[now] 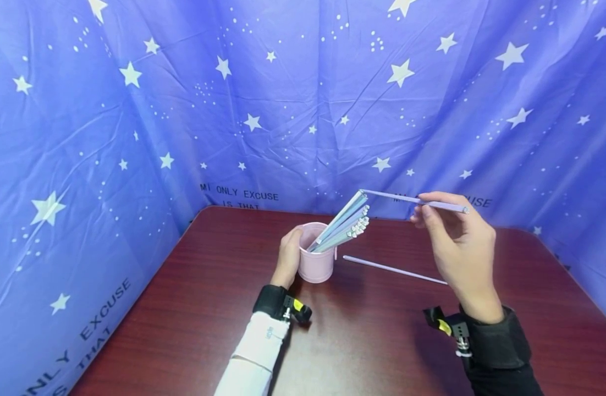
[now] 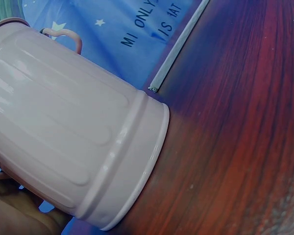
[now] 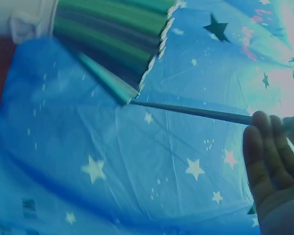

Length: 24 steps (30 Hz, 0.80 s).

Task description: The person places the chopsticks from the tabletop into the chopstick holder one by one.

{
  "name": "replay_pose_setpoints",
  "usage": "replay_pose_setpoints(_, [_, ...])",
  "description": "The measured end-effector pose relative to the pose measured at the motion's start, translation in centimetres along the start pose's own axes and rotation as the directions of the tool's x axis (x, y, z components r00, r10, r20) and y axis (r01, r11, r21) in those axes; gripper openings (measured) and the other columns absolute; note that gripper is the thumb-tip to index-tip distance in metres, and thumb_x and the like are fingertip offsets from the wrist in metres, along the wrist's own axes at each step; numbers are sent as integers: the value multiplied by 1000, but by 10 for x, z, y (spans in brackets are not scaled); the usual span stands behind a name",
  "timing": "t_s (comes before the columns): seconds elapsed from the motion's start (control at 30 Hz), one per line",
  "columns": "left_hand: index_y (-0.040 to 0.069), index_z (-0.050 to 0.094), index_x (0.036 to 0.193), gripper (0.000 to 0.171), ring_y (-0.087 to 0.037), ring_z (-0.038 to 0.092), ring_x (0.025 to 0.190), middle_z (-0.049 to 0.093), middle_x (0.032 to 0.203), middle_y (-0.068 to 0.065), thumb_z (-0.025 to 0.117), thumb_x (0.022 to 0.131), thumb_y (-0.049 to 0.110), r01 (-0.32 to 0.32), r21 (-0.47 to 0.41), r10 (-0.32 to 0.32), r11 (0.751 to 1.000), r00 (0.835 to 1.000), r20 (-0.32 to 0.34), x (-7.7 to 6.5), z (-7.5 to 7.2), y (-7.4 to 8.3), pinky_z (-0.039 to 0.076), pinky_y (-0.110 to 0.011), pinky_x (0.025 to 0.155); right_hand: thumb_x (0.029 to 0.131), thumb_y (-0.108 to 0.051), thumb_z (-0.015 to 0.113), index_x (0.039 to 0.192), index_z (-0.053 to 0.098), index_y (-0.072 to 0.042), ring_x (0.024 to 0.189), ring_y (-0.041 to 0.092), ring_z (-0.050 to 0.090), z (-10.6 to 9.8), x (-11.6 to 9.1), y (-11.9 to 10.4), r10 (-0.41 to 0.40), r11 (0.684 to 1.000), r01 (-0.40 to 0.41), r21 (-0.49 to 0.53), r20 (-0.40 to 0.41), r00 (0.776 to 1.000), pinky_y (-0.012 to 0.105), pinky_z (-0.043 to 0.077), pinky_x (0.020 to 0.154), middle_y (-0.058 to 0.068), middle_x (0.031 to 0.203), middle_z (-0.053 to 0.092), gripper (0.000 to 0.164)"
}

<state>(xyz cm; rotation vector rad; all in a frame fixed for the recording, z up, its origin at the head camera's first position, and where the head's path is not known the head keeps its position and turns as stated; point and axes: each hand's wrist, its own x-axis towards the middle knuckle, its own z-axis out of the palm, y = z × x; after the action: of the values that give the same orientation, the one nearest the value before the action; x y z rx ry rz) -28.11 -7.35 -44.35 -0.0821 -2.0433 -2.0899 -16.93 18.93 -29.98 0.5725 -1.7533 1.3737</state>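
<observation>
A small pink bucket [image 1: 315, 268] stands on the table, with a bundle of thin pastel sticks [image 1: 339, 224] leaning out over its right side. My left hand [image 1: 287, 257] grips the bucket from the left, thumb at the rim; most of its fingers are hidden behind the wall. Raised to the right of the bucket, my right hand [image 1: 462, 250] pinches one thin lavender stick [image 1: 398, 196] between thumb and fingers. That stick points left, its far end right at the top of the bundle. In the right wrist view the held stick [image 3: 196, 112] meets a bundle tip.
Another lavender stick [image 1: 394, 269] lies on the dark red wooden table [image 1: 209, 330], between the bucket and my right wrist. Small loop handles show on the bucket [image 2: 78, 122] in the left wrist view. Blue star-printed cloth [image 1: 303, 71] hangs behind and at both sides.
</observation>
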Motion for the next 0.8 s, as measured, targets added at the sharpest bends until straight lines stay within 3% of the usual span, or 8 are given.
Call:
replay_pose_setpoints(0.13, [-2,73,133,44,-35,64,135,73,137,-20,47,107,22,-13,4,13,1000,1000,16,3,-2,-5,47,-50,122,101,15,59,118,64,25,83,14,77,4,0,-3,10,954,-5,298,-14,1000,23,65,78,9,96,79,21])
replay_pose_setpoints(0.27, [3,76,129,43,-28,69,126,77,129,-14,50,106,28,-94,-7,94,996,995,25,11,-5,-24,53,-43,114,104,11,58,119,65,22,79,14,77,7,-2,-6,43,940,-45,340,11,999,24,65,76,8,91,80,20])
replay_pose_setpoints(0.37, [3,77,127,43,-26,70,124,78,127,-14,50,105,29,-114,-16,115,993,993,20,11,-5,-24,54,-41,112,106,8,57,121,65,21,77,12,77,11,-4,-5,67,946,-80,313,52,996,23,65,75,6,91,80,21])
replay_pose_setpoints(0.5, [-2,74,131,44,-32,66,131,75,133,-20,47,107,23,-54,-15,54,998,998,18,3,-3,-8,49,-47,119,107,8,56,126,64,19,80,11,77,15,-7,-2,76,963,-105,248,125,989,22,64,76,3,97,81,24])
replay_pose_setpoints(0.63, [-3,74,130,42,-32,67,130,75,133,-20,46,109,20,-39,0,39,999,999,21,3,-2,-6,50,-45,118,108,4,56,131,66,11,82,11,76,18,-9,4,124,979,-148,140,164,979,20,63,77,0,102,81,26])
replay_pose_setpoints(0.7, [-2,75,128,43,-31,68,127,76,130,-19,46,108,22,-59,1,59,998,998,24,5,-3,-11,51,-45,116,109,0,58,130,68,6,83,9,75,18,-10,9,175,981,-186,48,181,968,19,62,77,1,105,81,25])
replay_pose_setpoints(0.8, [5,79,125,41,-24,71,121,79,125,-12,50,107,28,-116,13,116,993,993,22,17,-5,-33,55,-39,110,110,-7,60,128,70,0,83,5,73,17,-12,24,251,965,-224,-134,230,940,17,61,76,3,107,79,22])
